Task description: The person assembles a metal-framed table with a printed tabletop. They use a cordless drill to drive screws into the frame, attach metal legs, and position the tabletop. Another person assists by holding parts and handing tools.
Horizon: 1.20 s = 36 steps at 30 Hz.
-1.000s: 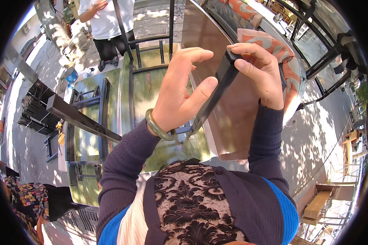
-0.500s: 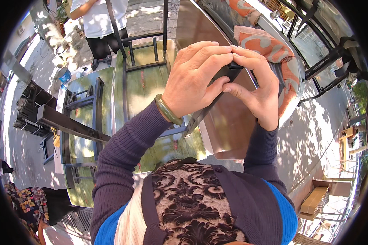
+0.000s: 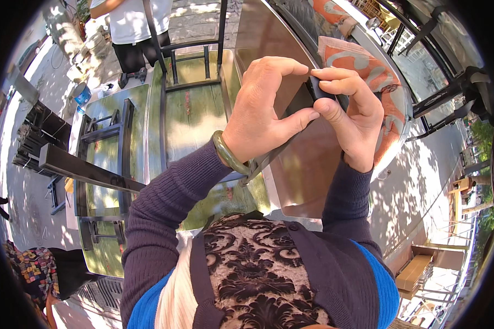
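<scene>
In front of me a dark metal leg slants up between my hands. At its upper end is a small black piece, like an end cap. My right hand pinches this piece between thumb and bent fingers. Around the same end curves my left hand, a green bangle on its wrist, its thumb and fingertips meeting the leg's edges. Whether the cap is seated in the leg is hidden by my fingers. Below lies a brown glossy tabletop.
Green tabletops with black metal frames lie to the left. A dark beam juts out there. Far left stands a blue bucket. Orange patterned cushions lie at the right. A person in a white shirt stands beyond the tables.
My hands have spread slightly apart. The left fingers have lifted away from the right fingertips, and the black piece at the leg's end shows more between them.
</scene>
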Motion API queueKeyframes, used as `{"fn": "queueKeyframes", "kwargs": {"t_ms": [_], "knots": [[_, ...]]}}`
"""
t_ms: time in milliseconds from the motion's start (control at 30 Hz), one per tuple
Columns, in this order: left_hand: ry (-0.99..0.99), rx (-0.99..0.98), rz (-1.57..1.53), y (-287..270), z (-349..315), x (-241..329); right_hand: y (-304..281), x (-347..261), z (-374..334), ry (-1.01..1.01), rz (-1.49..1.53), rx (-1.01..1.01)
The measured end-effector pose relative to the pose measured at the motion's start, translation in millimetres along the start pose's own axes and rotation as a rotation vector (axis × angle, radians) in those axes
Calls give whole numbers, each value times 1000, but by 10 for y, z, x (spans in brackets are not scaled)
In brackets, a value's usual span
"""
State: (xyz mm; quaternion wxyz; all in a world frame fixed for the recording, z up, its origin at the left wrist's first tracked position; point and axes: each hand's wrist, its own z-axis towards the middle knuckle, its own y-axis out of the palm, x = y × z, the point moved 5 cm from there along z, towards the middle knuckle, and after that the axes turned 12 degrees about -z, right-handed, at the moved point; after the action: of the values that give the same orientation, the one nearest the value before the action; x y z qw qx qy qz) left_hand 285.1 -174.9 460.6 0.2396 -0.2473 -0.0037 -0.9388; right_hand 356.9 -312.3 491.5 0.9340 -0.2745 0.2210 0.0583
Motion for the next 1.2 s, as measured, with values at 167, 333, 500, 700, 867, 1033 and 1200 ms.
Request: {"fn": "queueKeyframes", "kwargs": {"t_ms": [167,333,500,700,867,1033,1200], "knots": [[20,22,-4,-8,-9,-21,-12,63,93,-37,108,-88],[168,87,64,-9,-7,25,-26,38,92,27,84,-127],[259,39,189,109,-28,44,-17,-253,-87,-183,-357,-39],[237,94,246,147,-171,88,55,-347,-184,-278,-610,11],[164,-20,314,122,-191,137,42,-251,-228,-173,-438,-20],[-44,-124,224,-105,-539,228,225,-43,-401,36,93,40],[126,329,472,-1053,-1355,890,499,389,-641,214,361,132]]}}
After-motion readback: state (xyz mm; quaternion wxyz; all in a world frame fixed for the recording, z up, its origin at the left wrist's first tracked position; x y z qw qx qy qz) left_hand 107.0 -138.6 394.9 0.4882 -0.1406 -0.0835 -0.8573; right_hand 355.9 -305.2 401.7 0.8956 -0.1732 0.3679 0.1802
